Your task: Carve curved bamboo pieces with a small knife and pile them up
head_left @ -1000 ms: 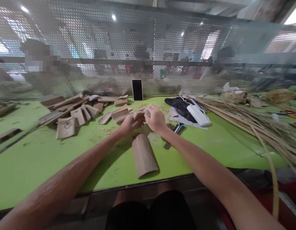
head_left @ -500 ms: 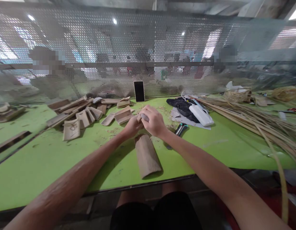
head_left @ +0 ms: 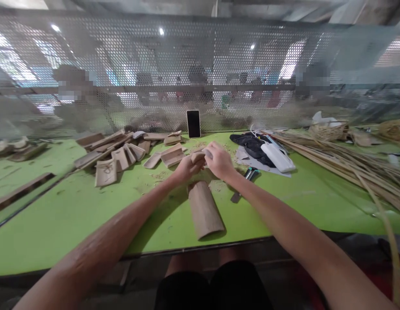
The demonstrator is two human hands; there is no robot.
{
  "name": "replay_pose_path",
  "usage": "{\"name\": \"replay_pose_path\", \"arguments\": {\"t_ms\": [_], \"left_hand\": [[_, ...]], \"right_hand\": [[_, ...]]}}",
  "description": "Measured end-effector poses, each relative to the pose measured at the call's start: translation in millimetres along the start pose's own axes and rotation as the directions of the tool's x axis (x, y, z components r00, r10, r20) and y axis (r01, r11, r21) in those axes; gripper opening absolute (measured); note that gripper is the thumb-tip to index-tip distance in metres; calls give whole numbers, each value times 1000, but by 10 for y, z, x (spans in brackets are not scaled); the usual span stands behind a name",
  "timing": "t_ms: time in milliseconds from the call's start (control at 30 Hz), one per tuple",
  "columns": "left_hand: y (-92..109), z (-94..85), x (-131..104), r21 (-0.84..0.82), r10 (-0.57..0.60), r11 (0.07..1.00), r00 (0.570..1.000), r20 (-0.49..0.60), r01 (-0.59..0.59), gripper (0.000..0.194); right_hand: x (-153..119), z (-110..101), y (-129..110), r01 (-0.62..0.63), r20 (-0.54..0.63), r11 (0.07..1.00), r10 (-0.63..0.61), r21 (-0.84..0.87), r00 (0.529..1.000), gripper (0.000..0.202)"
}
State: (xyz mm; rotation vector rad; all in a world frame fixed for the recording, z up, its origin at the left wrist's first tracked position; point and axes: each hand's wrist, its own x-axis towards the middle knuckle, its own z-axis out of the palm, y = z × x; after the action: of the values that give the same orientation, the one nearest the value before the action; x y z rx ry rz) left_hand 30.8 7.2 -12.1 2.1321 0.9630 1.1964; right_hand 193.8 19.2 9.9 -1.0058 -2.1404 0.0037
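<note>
Above the green table [head_left: 148,228], my left hand [head_left: 184,169] is closed around a small curved bamboo piece [head_left: 197,156]. My right hand [head_left: 220,161] pinches a small grey piece [head_left: 207,153], like folded sandpaper, against that bamboo piece; its exact kind is partly hidden by the fingers. Just below both hands, a larger half-round bamboo section [head_left: 205,211] lies on the table with its curved side up. A utility knife [head_left: 250,174] lies beside my right forearm, its blade end toward me.
Several cut bamboo pieces [head_left: 120,158] are heaped to the left. A phone [head_left: 193,124] stands upright at the back, before a perforated metal screen [head_left: 148,60]. To the right lie a dark cloth [head_left: 251,145], a white power bank-like device [head_left: 277,157] and long bamboo strips [head_left: 329,159].
My right hand has shifted with the grey piece toward the right end of the bamboo piece, leaving more of it exposed. The view has turned slightly left.
</note>
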Motion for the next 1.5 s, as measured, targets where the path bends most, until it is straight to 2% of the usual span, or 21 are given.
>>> {"name": "replay_pose_path", "arguments": {"t_ms": [67,200,300,400,467,700,800,933,1033,1133,1267,1500], "left_hand": [[39,-10,0,-35,10,999,999,34,-9,19],[25,-13,-3,-54,-10,998,1000,28,11,19],[-51,4,1,-41,-15,999,1000,-6,15,15],[-123,19,7,13,-13,1000,995,-99,15,15],[-137,22,10,21,-8,1000,992,-127,11,18],[6,23,21,-130,-32,991,999,-4,31,18],[20,19,19,-83,-8,997,999,-40,5,16],[-58,16,6,-27,-35,999,995,-88,33,13],[-137,24,4,-30,-36,999,991,-126,33,14],[-175,33,16,-62,-24,998,993,-119,17,14],[-145,40,31,-116,15,993,997,-78,-24,10],[-91,47,35,-71,84,994,995,-54,-87,9]], "right_hand": [[5,8,79,-88,4,994,88,-58,996,17],[-8,41,75,-64,-62,997,62,-37,996,19],[-19,50,-31,22,-123,998,-14,64,992,24],[-31,49,-109,178,-90,971,-165,159,982,29],[-39,47,-110,211,-62,964,-203,162,977,33],[-23,46,6,23,-50,999,-21,44,999,28],[-22,58,-21,45,-70,999,-43,26,997,28],[-33,67,-84,148,-97,987,-142,63,985,33],[-28,56,-92,194,-68,976,-188,98,980,37],[-11,34,-61,192,-37,977,-189,95,981,42],[2,4,-25,174,-60,983,-171,52,983,38],[-12,-7,-51,149,-74,989,-148,16,986,31]]}}
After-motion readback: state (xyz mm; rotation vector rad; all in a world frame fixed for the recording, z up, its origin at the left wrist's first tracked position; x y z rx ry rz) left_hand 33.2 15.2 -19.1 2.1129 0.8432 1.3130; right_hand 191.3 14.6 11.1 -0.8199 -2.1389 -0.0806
